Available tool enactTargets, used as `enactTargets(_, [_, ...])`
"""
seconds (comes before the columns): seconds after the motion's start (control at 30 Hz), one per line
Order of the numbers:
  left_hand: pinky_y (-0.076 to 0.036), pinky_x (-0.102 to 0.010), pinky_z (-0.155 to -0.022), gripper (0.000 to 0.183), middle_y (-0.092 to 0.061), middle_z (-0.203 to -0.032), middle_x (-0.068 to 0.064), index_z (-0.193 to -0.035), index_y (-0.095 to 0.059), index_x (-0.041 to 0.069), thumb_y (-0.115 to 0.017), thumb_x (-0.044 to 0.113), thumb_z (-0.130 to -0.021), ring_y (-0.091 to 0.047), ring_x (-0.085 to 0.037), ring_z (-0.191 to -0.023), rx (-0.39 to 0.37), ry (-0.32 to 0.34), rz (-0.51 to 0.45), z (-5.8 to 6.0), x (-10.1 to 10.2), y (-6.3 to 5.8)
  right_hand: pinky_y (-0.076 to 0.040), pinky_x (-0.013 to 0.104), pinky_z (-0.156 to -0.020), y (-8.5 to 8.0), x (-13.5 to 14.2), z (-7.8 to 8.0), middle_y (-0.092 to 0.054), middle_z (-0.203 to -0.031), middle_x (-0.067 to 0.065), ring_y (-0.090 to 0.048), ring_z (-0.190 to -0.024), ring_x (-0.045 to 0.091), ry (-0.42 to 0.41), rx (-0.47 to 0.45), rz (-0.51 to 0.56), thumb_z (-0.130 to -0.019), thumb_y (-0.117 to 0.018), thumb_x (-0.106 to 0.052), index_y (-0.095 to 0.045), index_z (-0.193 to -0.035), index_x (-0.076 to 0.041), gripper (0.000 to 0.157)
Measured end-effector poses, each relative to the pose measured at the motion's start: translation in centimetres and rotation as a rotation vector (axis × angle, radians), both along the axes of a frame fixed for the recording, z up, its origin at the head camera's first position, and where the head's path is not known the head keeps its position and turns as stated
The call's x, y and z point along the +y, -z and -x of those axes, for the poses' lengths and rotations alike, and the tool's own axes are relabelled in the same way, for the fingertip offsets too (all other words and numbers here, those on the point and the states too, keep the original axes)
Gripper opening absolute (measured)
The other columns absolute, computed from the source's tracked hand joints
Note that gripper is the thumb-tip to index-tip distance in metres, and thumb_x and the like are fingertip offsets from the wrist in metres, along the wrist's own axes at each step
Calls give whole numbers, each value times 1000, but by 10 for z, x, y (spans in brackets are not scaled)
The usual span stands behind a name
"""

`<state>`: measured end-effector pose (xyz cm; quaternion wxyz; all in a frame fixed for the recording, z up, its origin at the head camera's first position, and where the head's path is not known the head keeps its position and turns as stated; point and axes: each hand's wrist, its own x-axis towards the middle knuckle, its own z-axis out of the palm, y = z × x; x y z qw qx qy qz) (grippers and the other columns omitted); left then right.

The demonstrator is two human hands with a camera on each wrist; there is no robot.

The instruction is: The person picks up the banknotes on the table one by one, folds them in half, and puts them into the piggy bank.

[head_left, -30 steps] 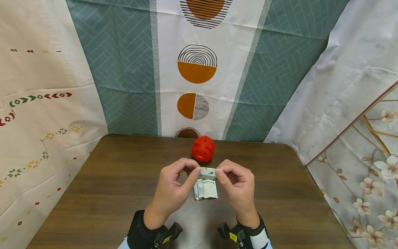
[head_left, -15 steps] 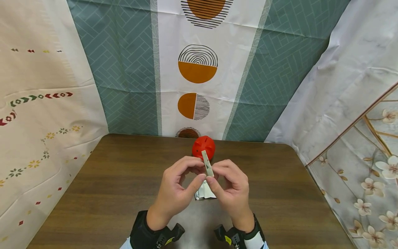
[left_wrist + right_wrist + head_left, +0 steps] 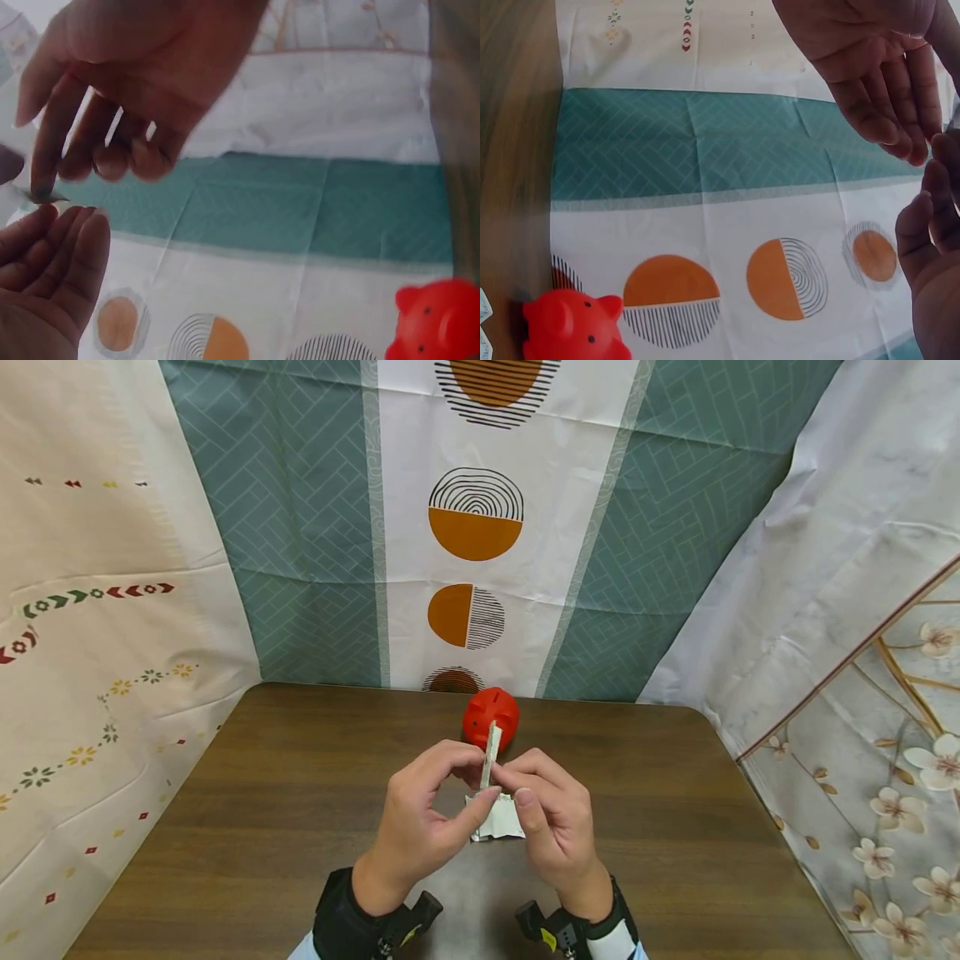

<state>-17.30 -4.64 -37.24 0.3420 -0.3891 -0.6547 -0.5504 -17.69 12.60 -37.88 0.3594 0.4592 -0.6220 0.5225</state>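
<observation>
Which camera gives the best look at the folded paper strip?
The head view: most of the folded paper strip shows, its top end in front of the red piggy bank. The left wrist view has only a thin, blurred sliver; at the right wrist view's edge, too little shows to tell.

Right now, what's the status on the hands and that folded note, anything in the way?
Left hand holds folded note, right hand touching it. Other creased paper on table. Nothing evident blocking; red piggy bank stands beyond.
</observation>
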Motion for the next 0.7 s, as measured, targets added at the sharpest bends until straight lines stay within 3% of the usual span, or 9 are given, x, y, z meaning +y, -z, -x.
enactTargets(0.17, [-55,-18,-75,8,-68,-89,-3,-100,-68,6,-60,4,-99,-61,-12,-78,62,-115,58,1,-3,0,-49,25,-58,-1,-1,0,-62,-74,11,-56,-70,17,31,-38,125,-92,-71,0,-73,-85,1,8])
enactTargets(0.23, [-53,-16,-72,10,-65,-85,-1,-97,-68,8,-60,2,-99,-58,-10,-75,54,-122,79,2,-4,0,-45,26,-56,-1,0,0,-56,-71,9,-52,-68,16,43,-76,171,-85,-78,3,-67,-79,3,12])
enactTargets(0.33, [-49,-15,-67,14,-61,-82,2,-97,-68,10,-61,-2,-96,-55,-8,-73,31,-72,111,2,-6,0,-44,28,-57,-1,3,-1,-52,-77,10,-49,-71,17,58,-151,185,-80,-82,4,-62,-89,7,22])
enactTargets(0.5, [-49,-15,-67,19,-60,-81,3,-99,-68,11,-62,-6,-94,-55,-8,-73,-11,1,129,4,-9,0,-53,23,-69,0,6,-3,-57,-93,12,-54,-82,18,68,-241,138,-85,-79,1,-67,-115,6,33])
enactTargets(0.57, [-50,-16,-68,19,-61,-81,2,-100,-69,11,-63,-7,-94,-56,-8,-74,-27,30,138,4,-10,1,-55,22,-74,0,6,-2,-57,-96,13,-55,-87,19,36,-252,122,-86,-77,3,-70,-114,4,28])
enactTargets(0.7, [-53,-17,-69,18,-67,-86,1,-104,-70,11,-65,-4,-94,-58,-8,-76,-66,56,152,4,-9,2,-52,21,-61,1,5,-1,-63,-93,14,-59,-84,19,-51,-259,124,-86,-72,11,-73,-103,3,19])
